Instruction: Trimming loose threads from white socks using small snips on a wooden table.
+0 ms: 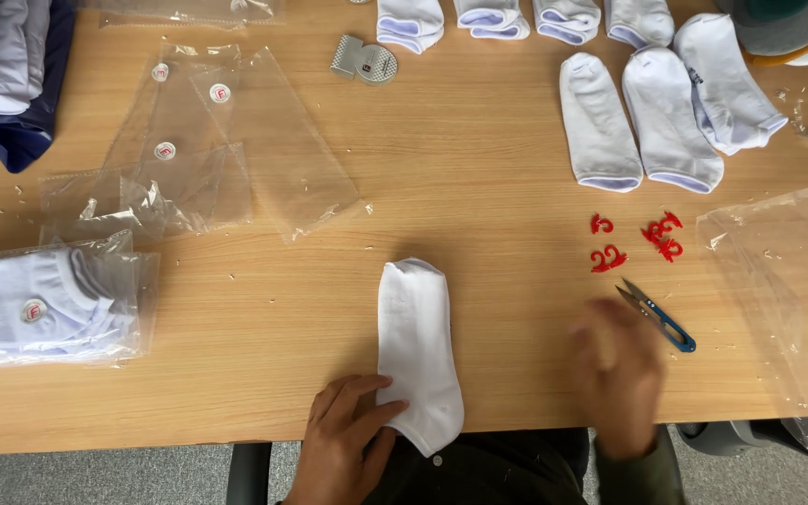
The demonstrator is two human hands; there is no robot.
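clear bags [236, 150] left, bagged socks [44, 309], perhaps

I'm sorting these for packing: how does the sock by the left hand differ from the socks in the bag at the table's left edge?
The sock by the left hand lies bare and flat on the table, alone; the bagged socks are stacked together inside clear plastic with a round sticker. The left hand touches the single sock; no hand is near the bagged socks. Both look white.

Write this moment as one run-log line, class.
left hand: fingers on white sock | right hand: blurred, empty, beside blue snips | red hooks: apart on table
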